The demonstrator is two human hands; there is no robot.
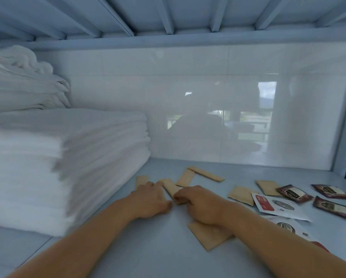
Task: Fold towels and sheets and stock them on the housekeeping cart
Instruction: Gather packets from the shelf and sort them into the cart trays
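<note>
The folded towels point(67, 157) sit stacked at nine o'clock on the shelf point(128, 257), with a looser, rumpled pile point(23, 81) behind them at ten o'clock. Just beside the stack's near edge, at six o'clock, both hands work among flat tan packets point(206, 175) scattered toward three o'clock.

The left hand point(150, 199) lies flat, its grip released, fingers resting on one packet. The right hand point(198, 207) curls round the tan packet point(171, 188) between the hands, apparently pinching it, though blur makes that uncertain. Another packet point(208, 235) lies under the right wrist.

Dark red sachets point(294, 194) and a white leaflet point(276, 207) lie at four o'clock.

Risks, as I judge them: a sweeping left forearm could nudge the towel stack askew, and the right wrist could drag the packet beneath it off the shelf's front.
</note>
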